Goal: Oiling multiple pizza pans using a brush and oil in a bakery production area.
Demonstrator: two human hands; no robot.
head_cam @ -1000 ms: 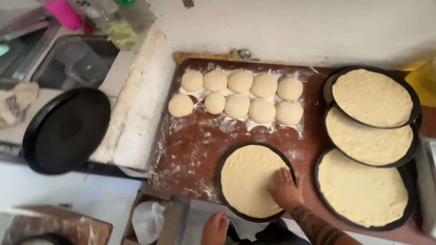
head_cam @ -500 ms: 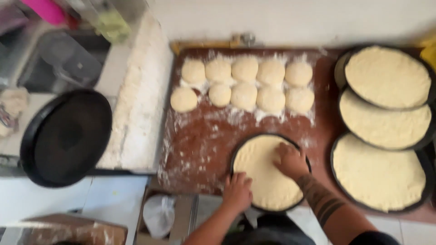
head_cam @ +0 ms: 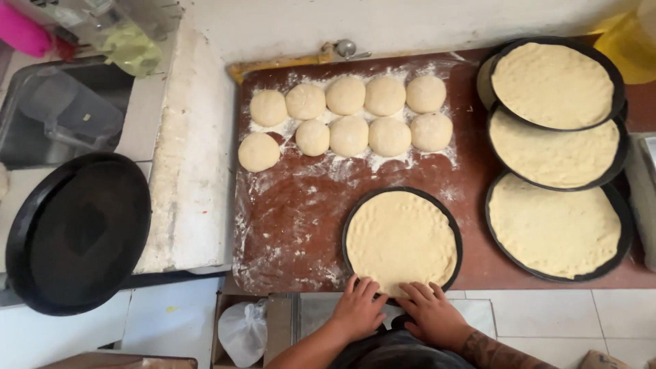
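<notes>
Dark red-brown and dusted with flour, the bench [head_cam: 287,225] fills the middle of the head view. At its near edge sits a round black pan [head_cam: 350,236] lined with a flattened disc of dough [head_cam: 401,239], its surface dimpled all over, probably by fingertips. Both hands rest on the near rim of that disc: the left hand [head_cam: 359,307] and the right hand [head_cam: 432,314] lie side by side, fingers spread and flat, pressing down on the edge rather than gripping anything. That flat-palmed pose suits pushing dough outward to meet the pan wall.

Farther back, ten dough balls [head_cam: 348,116] sit in two close rows on a thicker patch of flour, which likely keeps them from sticking to the bench. To the right, three more black pans already hold spread dough: the far one [head_cam: 552,82], the middle one [head_cam: 553,154] and the near one [head_cam: 553,229] overlap like shingles, which saves room on the crowded bench.

Left of the bench runs a pale, floury ledge [head_cam: 195,171], and beyond it an empty black pan [head_cam: 78,232] lies within easy reach. A steel sink [head_cam: 41,137] sits behind it, and a white plastic bag [head_cam: 244,331] hangs below the bench edge.
</notes>
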